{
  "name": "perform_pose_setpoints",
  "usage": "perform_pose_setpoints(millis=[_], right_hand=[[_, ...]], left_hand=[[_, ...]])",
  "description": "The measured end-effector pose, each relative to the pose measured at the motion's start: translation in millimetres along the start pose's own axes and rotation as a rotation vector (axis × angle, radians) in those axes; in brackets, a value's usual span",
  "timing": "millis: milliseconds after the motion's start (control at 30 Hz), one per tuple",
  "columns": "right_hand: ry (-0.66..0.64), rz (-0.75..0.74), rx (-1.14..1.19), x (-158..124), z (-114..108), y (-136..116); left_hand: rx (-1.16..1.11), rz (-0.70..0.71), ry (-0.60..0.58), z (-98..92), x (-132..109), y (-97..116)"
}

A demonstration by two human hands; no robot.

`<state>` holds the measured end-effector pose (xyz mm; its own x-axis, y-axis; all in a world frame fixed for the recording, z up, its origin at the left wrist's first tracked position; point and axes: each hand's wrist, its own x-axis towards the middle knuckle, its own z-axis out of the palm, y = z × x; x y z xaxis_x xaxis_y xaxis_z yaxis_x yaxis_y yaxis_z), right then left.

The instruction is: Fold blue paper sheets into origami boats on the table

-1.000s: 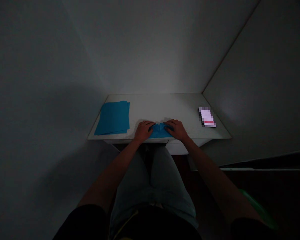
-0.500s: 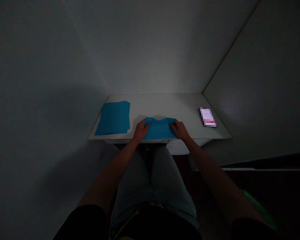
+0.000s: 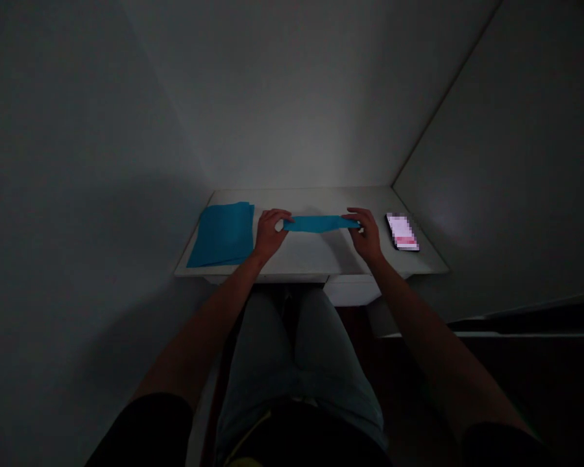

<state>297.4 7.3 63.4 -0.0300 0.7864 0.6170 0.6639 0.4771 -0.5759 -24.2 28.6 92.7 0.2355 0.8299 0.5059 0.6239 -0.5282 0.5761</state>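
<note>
A blue sheet (image 3: 316, 224), seen as a narrow strip, is stretched between both hands above the white desk (image 3: 302, 259). My left hand (image 3: 271, 232) pinches its left end between thumb and fingers. At the right end, my right hand (image 3: 365, 233) grips the sheet, with the thumb below and fingers above. A shadow falls on the desk beneath the sheet. Further left lies a stack of blue sheets (image 3: 224, 235), touched by neither hand.
A phone (image 3: 402, 231) with a lit, pixelated screen lies at the desk's right side. Walls (image 3: 296, 97) enclose the desk at the back and both sides. A drawer front (image 3: 350, 290) shows under the front edge.
Both hands have lifted the blue sheet off the desk and moved slightly forward and apart. It now appears as a much narrower strip.
</note>
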Motion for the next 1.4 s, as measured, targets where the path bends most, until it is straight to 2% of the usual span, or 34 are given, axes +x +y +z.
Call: perform_pose_setpoints(millis=[67, 133, 267, 333, 533, 667, 767, 900, 1067, 1267, 1400], right_hand=[[-0.128, -0.074, -0.041, -2.9, -6.1, 1.0], [-0.276, -0.146, -0.091, -13.7, -7.4, 6.4], [-0.559, -0.261, -0.132, -38.9, -1.6, 19.6], [-0.614, -0.251, -0.128, -44.9, 1.4, 23.2], [-0.54, -0.077, -0.132, -35.6, 11.4, 29.0], [-0.525, 0.052, -0.239, -26.1, 28.4, 29.5], [-0.493, 0.097, -0.317, -23.8, 42.3, 23.2], [-0.43, 0.052, -0.327, -25.5, 52.1, 11.7], [-0.543, 0.012, -0.343, -32.1, 53.2, -0.4], [-0.485, -0.001, -0.454, -55.5, 47.4, -24.0], [-0.544, -0.013, -0.496, -60.4, 37.4, -35.0]], left_hand=[[0.095, 0.044, -0.037, -6.5, -4.1, 0.7], [0.167, 0.071, -0.144, -5.4, -18.3, -3.8], [0.211, 0.115, -0.402, 9.9, -53.3, -19.2], [0.175, 0.085, -0.448, 17.8, -62.4, -25.7], [-0.01, -0.026, -0.411, 30.8, -53.8, -40.0], [-0.048, -0.125, -0.343, 41.1, -46.4, -37.6], [0.06, -0.182, -0.244, 52.5, -46.1, -23.3], [0.31, -0.255, -0.154, 65.4, -50.1, -0.2], [0.305, -0.164, -0.242, 70.4, -59.7, 9.8], [0.289, -0.07, -0.229, 69.3, -70.6, 8.5], [0.29, -0.078, -0.267, 69.4, -68.2, 7.4]])
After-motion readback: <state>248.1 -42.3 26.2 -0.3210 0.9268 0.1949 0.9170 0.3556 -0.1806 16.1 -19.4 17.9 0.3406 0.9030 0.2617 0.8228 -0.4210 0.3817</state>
